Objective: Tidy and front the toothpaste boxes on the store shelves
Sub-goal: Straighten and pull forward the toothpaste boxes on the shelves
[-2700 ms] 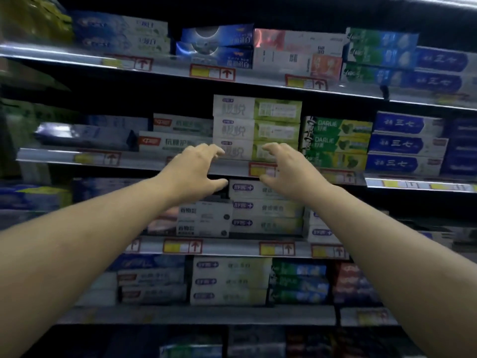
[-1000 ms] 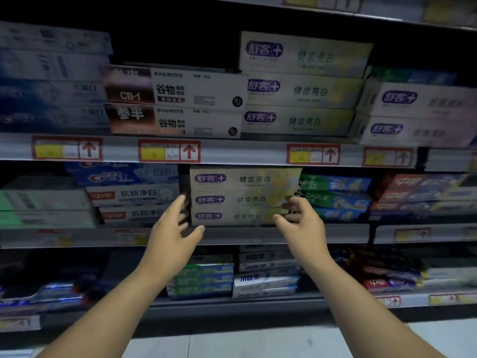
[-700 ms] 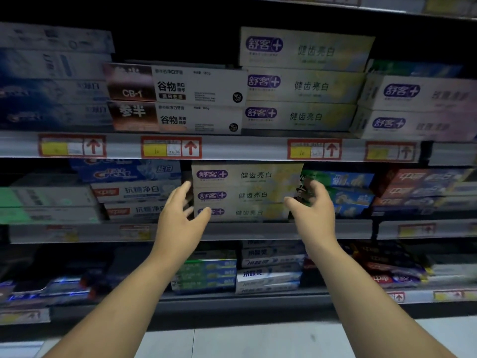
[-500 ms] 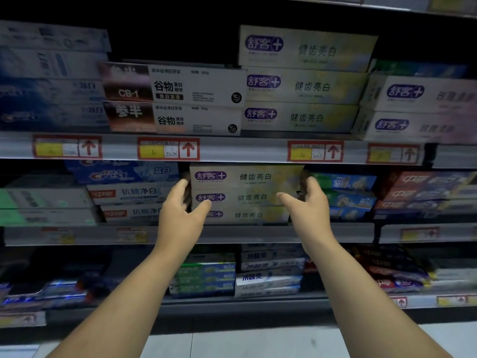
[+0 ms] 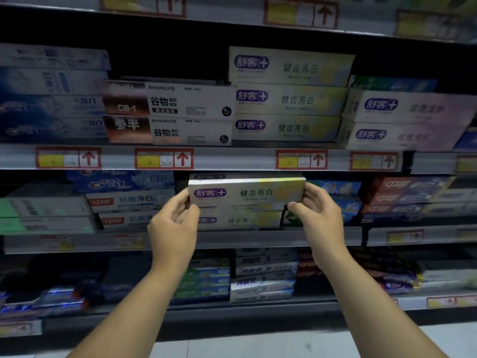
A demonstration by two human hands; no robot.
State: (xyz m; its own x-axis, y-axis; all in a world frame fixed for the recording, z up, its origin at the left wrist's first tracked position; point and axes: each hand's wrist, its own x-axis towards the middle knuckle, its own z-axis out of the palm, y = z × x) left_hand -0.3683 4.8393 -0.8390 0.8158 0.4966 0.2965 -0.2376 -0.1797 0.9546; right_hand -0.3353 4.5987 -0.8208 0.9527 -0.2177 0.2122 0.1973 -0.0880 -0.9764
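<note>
A cream-and-yellow toothpaste box with a purple logo (image 5: 245, 192) sits out in front of its stack on the middle shelf. My left hand (image 5: 174, 226) grips its left end and my right hand (image 5: 318, 213) grips its right end, thumbs under the lower edge. Below it, another box of the same kind (image 5: 240, 220) lies on the shelf, partly hidden by my hands. A stack of three matching boxes (image 5: 289, 96) stands on the shelf above.
White-and-brown boxes (image 5: 180, 112) and blue boxes (image 5: 51, 99) fill the upper shelf's left. Blue Crest and red-labelled boxes (image 5: 124, 192) lie left of my hands, blue and red ones (image 5: 402, 197) right. The shelf rail (image 5: 232, 160) carries price tags. The lower shelf holds more boxes (image 5: 260, 282).
Both hands closed in on the ends of the top cream box and pulled it forward off the stack. The view has moved closer to the shelf.
</note>
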